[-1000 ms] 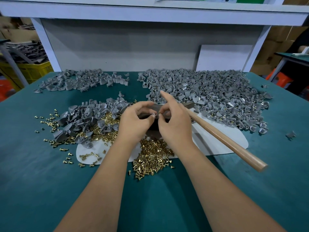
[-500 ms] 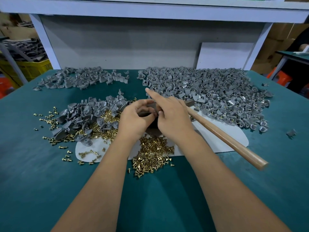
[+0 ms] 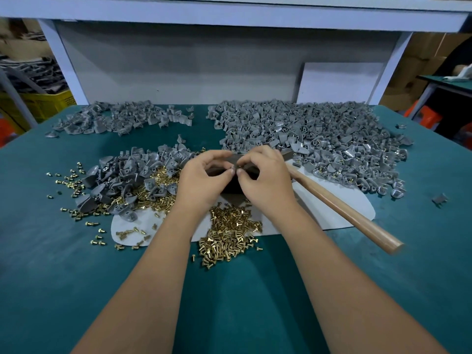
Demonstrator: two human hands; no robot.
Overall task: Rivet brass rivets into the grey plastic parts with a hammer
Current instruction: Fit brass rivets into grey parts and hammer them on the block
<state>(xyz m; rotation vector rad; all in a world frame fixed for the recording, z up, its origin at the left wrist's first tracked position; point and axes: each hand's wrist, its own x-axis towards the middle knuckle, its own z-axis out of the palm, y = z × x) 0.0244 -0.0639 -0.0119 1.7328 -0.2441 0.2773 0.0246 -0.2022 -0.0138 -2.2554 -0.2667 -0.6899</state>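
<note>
At the middle of the bench both hands meet over a dark block (image 3: 233, 186) — the left hand (image 3: 204, 177) and the right hand (image 3: 265, 178) have their fingers curled in, fingertips nearly touching, pinching something small between them. What exactly they hold is too small and too hidden to tell. The hammer (image 3: 342, 205) lies just right of the right hand, its wooden handle running down and to the right across a pale sheet (image 3: 339, 218), its head mostly hidden behind the fingers; neither hand grips it.

Just below the hands a heap of brass rivets (image 3: 229, 236) spreads over the sheet's near edge onto the green table (image 3: 51, 277). To the left, a pile of grey plastic parts (image 3: 127, 177) sits mixed with more rivets, and loose ones are scattered further left. A much larger pile of grey parts (image 3: 319, 139) fills the far right of the table — some show brass in them — and a thinner far-left pile (image 3: 115, 118) lies by the back edge. A white board (image 3: 339, 83) leans against the back wall.
</note>
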